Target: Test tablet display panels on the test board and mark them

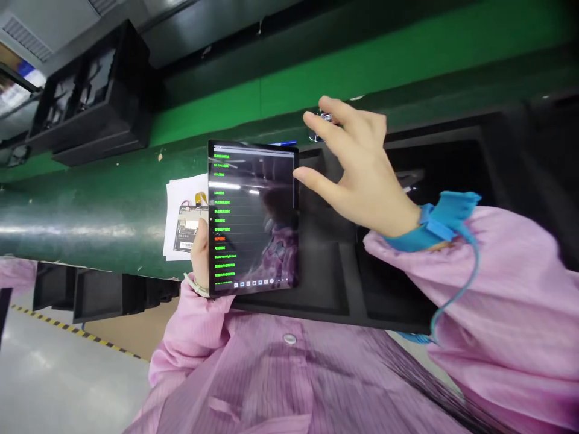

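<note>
A black tablet [260,223] is held up in front of me, its lit screen showing a list of green lines with one red line and a row of icons at the bottom. My left hand [200,253] grips it by the left edge; most of its fingers are hidden behind it. Fingers spread, my right hand [357,163] hovers at the tablet's right side, the thumb tip close to the screen's edge. Whether the thumb touches it I cannot tell. A blue wrist strap [429,224] with a coiled cord circles my right wrist.
Under the tablet lies a black compartmented tray [312,295], with another dark tablet [434,181] at right. A paper sheet [172,211] with a printed circuit-board picture shows at left. Behind are a blue pen [286,144] and a small metallic round object [315,134]. Black bins [99,90] stand upper left.
</note>
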The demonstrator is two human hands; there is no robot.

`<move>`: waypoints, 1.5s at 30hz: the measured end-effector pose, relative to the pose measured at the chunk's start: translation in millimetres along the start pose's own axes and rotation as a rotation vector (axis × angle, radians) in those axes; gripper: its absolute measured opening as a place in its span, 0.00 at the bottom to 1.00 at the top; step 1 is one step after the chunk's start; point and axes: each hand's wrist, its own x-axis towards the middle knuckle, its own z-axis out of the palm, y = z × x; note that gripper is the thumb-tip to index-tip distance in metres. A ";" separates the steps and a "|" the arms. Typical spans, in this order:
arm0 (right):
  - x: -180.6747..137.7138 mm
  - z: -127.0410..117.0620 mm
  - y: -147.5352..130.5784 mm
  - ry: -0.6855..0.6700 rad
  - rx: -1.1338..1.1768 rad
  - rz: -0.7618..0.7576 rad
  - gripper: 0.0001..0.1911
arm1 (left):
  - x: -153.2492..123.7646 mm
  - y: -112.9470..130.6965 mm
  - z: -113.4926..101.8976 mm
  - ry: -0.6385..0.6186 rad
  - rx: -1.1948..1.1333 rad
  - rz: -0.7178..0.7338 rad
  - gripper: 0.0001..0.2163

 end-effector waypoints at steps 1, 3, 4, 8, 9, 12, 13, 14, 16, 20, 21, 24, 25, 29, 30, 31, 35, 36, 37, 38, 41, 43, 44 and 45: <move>-0.7 0.7 -1.8 0.005 -0.002 0.009 0.33 | -1.0 2.3 0.5 -0.012 0.009 -0.014 0.17; -1.6 0.7 -3.7 -0.004 0.023 0.016 0.31 | -4.7 8.9 3.2 -0.004 0.037 -0.018 0.16; -2.0 0.5 -3.6 -0.020 0.048 0.018 0.30 | -7.5 12.8 5.7 0.014 0.061 -0.018 0.14; -4.4 2.5 -0.6 -0.125 0.198 0.070 0.32 | -23.5 25.5 23.1 -0.006 0.163 -0.107 0.11; -4.7 3.7 -0.5 -0.154 0.245 0.086 0.34 | -27.4 26.1 28.2 -0.051 0.178 -0.131 0.15; 0.2 8.1 -4.3 -0.228 0.425 0.144 0.38 | -34.4 19.3 40.4 -0.224 0.228 -0.134 0.27; 4.3 9.6 -6.9 -0.239 0.494 0.162 0.38 | -34.9 14.9 42.9 -0.283 0.260 -0.119 0.29; 9.7 11.1 -10.0 -0.242 0.566 0.183 0.38 | -34.6 10.3 44.7 -0.342 0.302 -0.095 0.30; 22.6 13.7 -17.1 -0.224 0.701 0.226 0.38 | -33.2 2.5 46.3 -0.451 0.399 -0.018 0.33; 43.5 15.9 -30.4 -0.221 0.802 0.262 0.28 | -35.9 3.1 39.5 -0.638 0.673 0.162 0.34; 45.7 15.5 -32.7 -0.222 0.796 0.262 0.24 | -37.7 6.2 33.9 -0.683 0.763 0.229 0.33; 46.5 13.1 -36.8 -0.207 0.781 0.274 0.15 | -40.8 14.4 1.7 -0.628 1.045 0.520 0.25; 45.9 12.2 -37.4 -0.205 0.776 0.281 0.13 | -39.8 15.2 -14.1 -0.495 1.146 0.637 0.21; 44.7 9.7 -38.6 -0.220 0.753 0.291 0.11 | -25.8 6.6 -83.7 0.156 1.632 0.887 0.15; 45.0 9.5 -38.8 -0.224 0.751 0.291 0.11 | -21.6 3.1 -97.8 0.170 1.736 0.879 0.15; 45.3 9.5 -38.8 -0.227 0.749 0.290 0.11 | -18.1 -0.3 -109.2 0.163 1.817 0.859 0.16; 45.9 10.3 -38.0 -0.231 0.747 0.284 0.10 | -11.6 -8.3 -127.7 0.102 1.962 0.835 0.18; 45.8 10.5 -37.6 -0.231 0.747 0.283 0.11 | -11.3 -8.6 -127.9 0.094 1.979 0.844 0.19; 45.7 10.5 -37.2 -0.232 0.746 0.282 0.11 | -11.3 -8.4 -127.4 0.086 1.993 0.853 0.19; 45.6 10.5 -36.9 -0.235 0.745 0.281 0.11 | -11.4 -7.8 -126.7 0.074 2.007 0.861 0.19; 46.0 9.9 -36.6 -0.249 0.727 0.277 0.13 | -11.6 -5.2 -124.9 0.044 2.043 0.887 0.20; 46.4 9.8 -37.3 -0.257 0.709 0.275 0.14 | -11.4 -4.1 -124.3 0.040 2.052 0.887 0.20; 46.3 9.8 -37.8 -0.260 0.695 0.273 0.14 | -11.2 -4.0 -124.2 0.043 2.048 0.878 0.20; 46.0 9.8 -38.0 -0.258 0.673 0.273 0.15 | -11.1 -4.4 -124.4 0.050 2.036 0.868 0.20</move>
